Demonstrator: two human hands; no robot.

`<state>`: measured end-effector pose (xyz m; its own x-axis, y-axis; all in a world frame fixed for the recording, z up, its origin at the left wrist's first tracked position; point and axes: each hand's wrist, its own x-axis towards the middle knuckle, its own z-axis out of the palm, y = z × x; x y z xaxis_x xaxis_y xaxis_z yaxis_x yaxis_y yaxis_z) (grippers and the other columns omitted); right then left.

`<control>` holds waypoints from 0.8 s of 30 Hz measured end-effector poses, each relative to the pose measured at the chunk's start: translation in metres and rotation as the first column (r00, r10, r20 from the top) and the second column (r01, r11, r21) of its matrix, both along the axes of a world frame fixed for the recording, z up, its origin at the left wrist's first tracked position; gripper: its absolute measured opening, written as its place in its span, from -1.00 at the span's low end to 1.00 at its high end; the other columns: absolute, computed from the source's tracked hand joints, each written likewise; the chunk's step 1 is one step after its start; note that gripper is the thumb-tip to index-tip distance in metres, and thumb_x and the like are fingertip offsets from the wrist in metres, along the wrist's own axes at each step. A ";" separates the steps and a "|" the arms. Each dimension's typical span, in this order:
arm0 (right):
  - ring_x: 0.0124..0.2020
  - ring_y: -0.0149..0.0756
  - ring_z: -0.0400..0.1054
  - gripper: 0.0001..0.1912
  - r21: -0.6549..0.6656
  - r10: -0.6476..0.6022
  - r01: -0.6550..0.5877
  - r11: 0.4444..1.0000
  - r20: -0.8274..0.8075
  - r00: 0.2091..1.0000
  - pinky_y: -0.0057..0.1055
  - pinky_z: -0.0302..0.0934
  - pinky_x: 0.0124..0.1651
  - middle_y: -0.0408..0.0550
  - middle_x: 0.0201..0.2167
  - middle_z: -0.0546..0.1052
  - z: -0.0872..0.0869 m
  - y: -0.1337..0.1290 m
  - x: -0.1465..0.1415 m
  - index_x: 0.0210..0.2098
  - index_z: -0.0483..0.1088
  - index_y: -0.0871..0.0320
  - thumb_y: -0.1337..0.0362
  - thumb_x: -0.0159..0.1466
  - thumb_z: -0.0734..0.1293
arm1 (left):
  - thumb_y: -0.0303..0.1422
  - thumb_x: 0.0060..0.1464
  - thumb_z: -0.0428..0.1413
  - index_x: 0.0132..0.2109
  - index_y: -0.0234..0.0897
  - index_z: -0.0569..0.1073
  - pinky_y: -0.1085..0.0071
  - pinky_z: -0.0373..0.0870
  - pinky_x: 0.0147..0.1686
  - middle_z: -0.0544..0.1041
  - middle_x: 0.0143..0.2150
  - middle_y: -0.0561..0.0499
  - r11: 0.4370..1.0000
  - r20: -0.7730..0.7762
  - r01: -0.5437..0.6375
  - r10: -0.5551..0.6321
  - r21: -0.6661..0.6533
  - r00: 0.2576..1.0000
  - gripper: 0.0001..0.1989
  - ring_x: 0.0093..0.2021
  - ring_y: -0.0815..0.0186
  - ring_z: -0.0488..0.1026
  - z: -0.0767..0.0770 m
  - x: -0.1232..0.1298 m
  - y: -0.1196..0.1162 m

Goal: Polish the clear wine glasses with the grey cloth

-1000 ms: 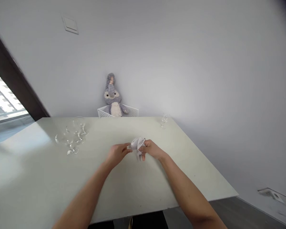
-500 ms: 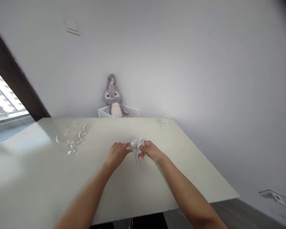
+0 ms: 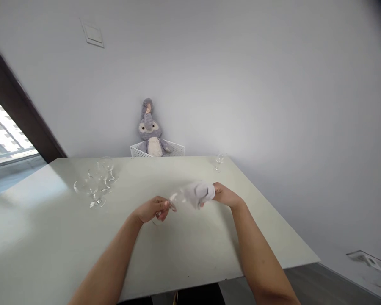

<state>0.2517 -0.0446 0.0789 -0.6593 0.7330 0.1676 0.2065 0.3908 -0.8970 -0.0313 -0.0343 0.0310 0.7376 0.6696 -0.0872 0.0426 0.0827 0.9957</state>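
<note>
Daylight is coming through the window [image 3: 6, 127] at nine o'clock — laying pale glare across the desk [image 3: 174, 258] at eight — while blur is softening the cloth [image 3: 197, 193] toward six and darkness is dimming the frame's corner at two.

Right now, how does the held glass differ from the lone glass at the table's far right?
The held glass is tipped sideways; the lone glass stands upright. The left hand grips the held glass, with a cloth at one end; the lone glass stands untouched on the table. Both are transparent.
</note>
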 end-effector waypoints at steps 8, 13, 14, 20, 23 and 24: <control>0.06 -0.16 0.15 -0.66 0.574 -0.515 0.525 0.629 -0.198 0.834 -0.15 -0.02 0.11 0.03 -0.02 0.37 -0.024 0.009 -0.053 -0.04 0.32 0.10 0.19 0.20 0.18 | -0.17 0.01 -0.01 -0.36 -0.30 0.37 0.48 0.17 -0.45 0.33 -0.49 0.06 0.698 0.341 -0.716 0.680 -0.030 0.649 -0.74 -0.47 0.43 0.24 -0.014 0.033 0.005; 0.04 -0.21 0.17 -0.65 0.526 -0.431 0.431 0.734 -0.131 0.893 -0.22 0.03 0.08 0.08 -0.04 0.37 -0.041 -0.021 -0.113 -0.01 0.25 0.17 0.22 0.25 0.09 | -0.23 -0.01 0.00 -0.35 -0.27 0.33 0.46 0.19 -0.38 0.38 -0.44 0.06 0.546 0.290 -0.803 0.750 0.237 0.595 -0.82 -0.40 0.37 0.28 -0.025 0.055 -0.011; 0.00 -0.21 0.20 -0.66 0.487 -0.441 0.448 0.750 -0.137 0.887 -0.22 0.05 0.06 0.09 -0.08 0.39 -0.045 -0.024 -0.120 -0.05 0.28 0.19 0.22 0.26 0.08 | -0.24 -0.02 0.00 -0.32 -0.25 0.32 0.45 0.19 -0.36 0.39 -0.42 0.06 0.527 0.280 -0.807 0.759 0.266 0.588 -0.83 -0.38 0.36 0.29 -0.026 0.058 -0.015; -0.57 -0.34 0.29 -0.66 -0.048 -0.487 0.491 0.870 -0.244 0.839 -0.39 0.22 -0.46 -0.09 -0.63 0.40 -0.054 -0.009 -0.109 -0.48 0.35 0.22 0.03 0.14 0.21 | -0.19 0.03 -0.03 -0.43 -0.28 0.29 0.49 0.14 -0.46 0.29 -0.53 0.08 0.710 0.234 -0.662 0.620 0.240 0.749 -0.75 -0.49 0.41 0.21 -0.024 0.067 -0.026; -0.74 -0.44 0.17 -0.61 -0.351 -0.306 0.171 0.921 -0.375 0.875 -0.47 0.12 -0.65 -0.19 -0.78 0.30 -0.054 0.000 -0.090 -0.62 0.27 0.21 -0.03 0.02 0.30 | -0.14 0.04 -0.03 -0.46 -0.31 0.29 0.49 0.13 -0.50 0.24 -0.57 0.08 0.920 0.344 -0.391 0.375 -0.023 0.861 -0.69 -0.55 0.45 0.16 -0.022 0.069 -0.030; -0.74 -0.43 0.18 -0.59 -0.425 -0.246 0.054 0.903 -0.411 0.878 -0.47 0.12 -0.67 -0.18 -0.77 0.32 -0.054 0.001 -0.085 -0.62 0.26 0.21 -0.05 -0.03 0.32 | -0.13 0.04 -0.03 -0.43 -0.32 0.31 0.49 0.13 -0.51 0.20 -0.58 0.10 0.954 0.392 -0.268 0.301 -0.138 0.870 -0.69 -0.57 0.47 0.14 -0.022 0.069 -0.031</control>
